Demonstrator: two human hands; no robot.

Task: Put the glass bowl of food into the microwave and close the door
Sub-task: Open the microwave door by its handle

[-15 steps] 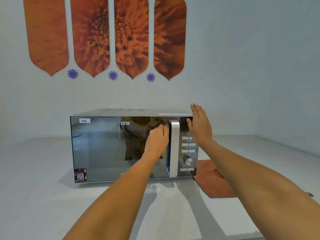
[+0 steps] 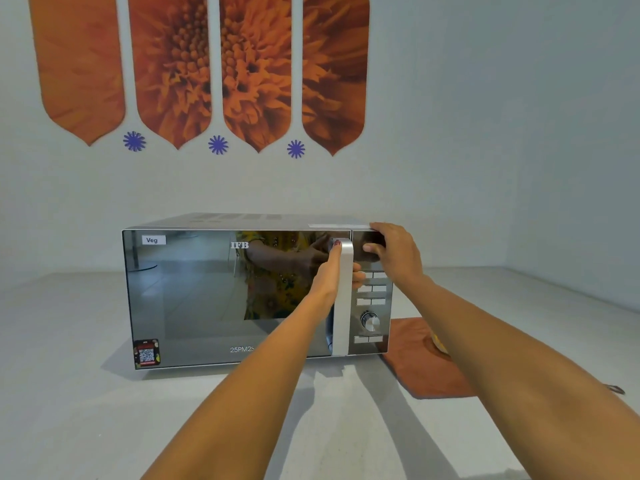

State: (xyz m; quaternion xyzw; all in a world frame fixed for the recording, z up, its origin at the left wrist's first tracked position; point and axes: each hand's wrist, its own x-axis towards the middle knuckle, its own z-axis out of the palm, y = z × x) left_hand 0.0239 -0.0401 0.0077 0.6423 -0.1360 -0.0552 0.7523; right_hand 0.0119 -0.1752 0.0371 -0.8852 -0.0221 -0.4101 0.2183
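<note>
A silver microwave (image 2: 207, 292) with a mirrored door stands on the grey counter, its door shut flat against the body. My left hand (image 2: 330, 275) is wrapped around the vertical silver door handle (image 2: 343, 327), fingers behind it and thumb up along its top. My right hand (image 2: 394, 252) rests on the top right corner of the microwave, fingers over the top edge and thumb on the dark display panel. No glass bowl is clearly in view; my right forearm hides most of the spot to the right.
An orange cloth mat (image 2: 419, 362) lies on the counter (image 2: 69, 393) just right of the microwave, partly under my right forearm, with a yellowish bit showing at the arm's edge. A white wall with orange flower panels stands behind.
My left hand has closed around the door handle. My right hand has shifted from flat against the control panel to gripping the top right corner.
</note>
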